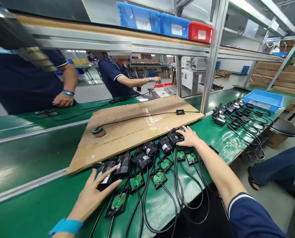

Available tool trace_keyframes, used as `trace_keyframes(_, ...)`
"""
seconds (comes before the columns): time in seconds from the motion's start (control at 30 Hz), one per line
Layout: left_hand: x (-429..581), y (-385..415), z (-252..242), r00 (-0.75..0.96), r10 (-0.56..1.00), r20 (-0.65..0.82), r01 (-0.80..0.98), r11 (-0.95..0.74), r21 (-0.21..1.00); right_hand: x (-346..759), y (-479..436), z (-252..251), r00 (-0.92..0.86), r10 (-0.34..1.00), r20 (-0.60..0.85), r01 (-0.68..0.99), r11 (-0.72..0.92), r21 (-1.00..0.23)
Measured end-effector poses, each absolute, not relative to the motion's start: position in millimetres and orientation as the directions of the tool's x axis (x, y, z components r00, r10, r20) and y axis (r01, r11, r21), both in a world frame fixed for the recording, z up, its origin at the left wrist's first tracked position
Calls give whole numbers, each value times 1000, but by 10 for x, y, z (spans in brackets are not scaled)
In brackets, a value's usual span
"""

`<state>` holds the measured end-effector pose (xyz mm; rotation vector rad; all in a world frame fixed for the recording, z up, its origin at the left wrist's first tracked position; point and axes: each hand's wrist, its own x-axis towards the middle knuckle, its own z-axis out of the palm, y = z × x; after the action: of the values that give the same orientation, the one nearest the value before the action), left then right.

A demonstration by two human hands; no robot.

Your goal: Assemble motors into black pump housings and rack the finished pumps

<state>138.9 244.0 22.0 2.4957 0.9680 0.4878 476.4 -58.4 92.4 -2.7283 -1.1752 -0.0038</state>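
A row of several black cabled units [142,158] lies along the near edge of a cardboard sheet [127,129] on the green bench. In front of them sit small open black boxes with green circuit boards [137,181], their cables hanging over the bench edge. My left hand [94,195] rests with fingers spread on the leftmost black unit [107,172]. My right hand [188,137] lies with its fingers curled over the rightmost black unit [174,136].
A tape roll [98,131] and one cabled box [180,112] lie on the cardboard. More cabled units [233,114] and a blue tray [263,99] are at the right. Two people work across the bench. A stool [283,127] and someone's leg [276,168] are at the right.
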Motion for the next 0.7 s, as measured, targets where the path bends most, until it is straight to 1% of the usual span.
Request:
trace_keyframes(0.1, 1465, 2346, 258, 707, 701, 98, 547, -629, 552, 4766, -573, 801, 745, 659, 107, 667, -731, -143)
trace_keyframes(0.23, 1608, 2119, 330, 716, 696, 44, 545, -598, 588, 4764, -715, 715, 819, 549, 166, 570, -811, -133)
trace_keyframes(0.4, 1848, 1751, 280, 727, 683, 74, 486, -587, 648, 5102, -1030, 807, 901, 384, 203, 413, -903, -122)
trace_keyframes(0.47, 1962, 1582, 272, 727, 681, 88, 463, -581, 669, 5293, -1171, 921, 913, 345, 218, 376, -918, -125)
trace_keyframes(0.53, 2087, 1413, 281, 709, 699, 91, 459, -556, 693, 5445, -1293, 1077, 910, 338, 240, 376, -917, -136)
trace_keyframes(0.6, 2217, 1259, 301, 705, 704, 86, 456, -542, 705, 5476, -1387, 1252, 891, 368, 266, 415, -898, -146)
trace_keyframes(0.7, 2400, 1078, 338, 718, 691, 83, 447, -550, 706, 5107, -1510, 1438, 806, 507, 305, 564, -815, -136)
